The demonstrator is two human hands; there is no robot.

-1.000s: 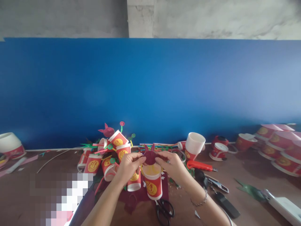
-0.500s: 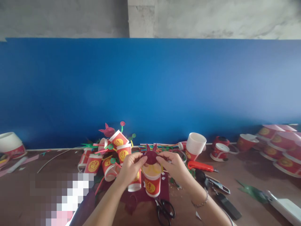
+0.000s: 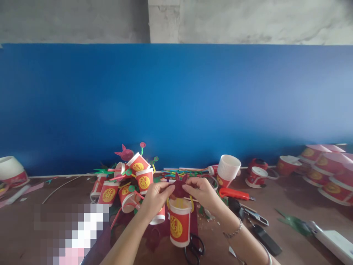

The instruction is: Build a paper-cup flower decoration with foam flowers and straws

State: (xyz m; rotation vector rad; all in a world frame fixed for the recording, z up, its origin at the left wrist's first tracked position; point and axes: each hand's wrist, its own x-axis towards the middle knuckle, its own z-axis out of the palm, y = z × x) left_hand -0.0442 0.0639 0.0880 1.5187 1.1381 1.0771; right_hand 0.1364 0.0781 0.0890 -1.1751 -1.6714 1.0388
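Note:
Between both hands is a dark red paper cutout (image 3: 179,188), round with two pointed ears. My left hand (image 3: 157,195) pinches its left edge, thumb and fingers closed. The right edge is pinched by my right hand (image 3: 200,191) in the same way. Just below hangs or stands a red and white paper cup (image 3: 179,222) with a yellow round print; whether it touches the table I cannot tell. Yellow strips show at the cup's rim and sides, under the cutout. Black-handled scissors (image 3: 196,248) lie behind the cup's lower right, their blades hidden.
Decorated paper cups (image 3: 109,193) are heaped at the left, and a stack of white cups (image 3: 229,167) stands at the right. A red utility knife (image 3: 235,194), a black glue-gun-like tool (image 3: 264,239) and green-ended snips (image 3: 298,222) lie further right. Behind is a blue panel (image 3: 165,103).
The cup has swung or shifted downward toward me, showing more of its side and less of its opening. The cutout has tipped and moved slightly right, still pinched by both hands.

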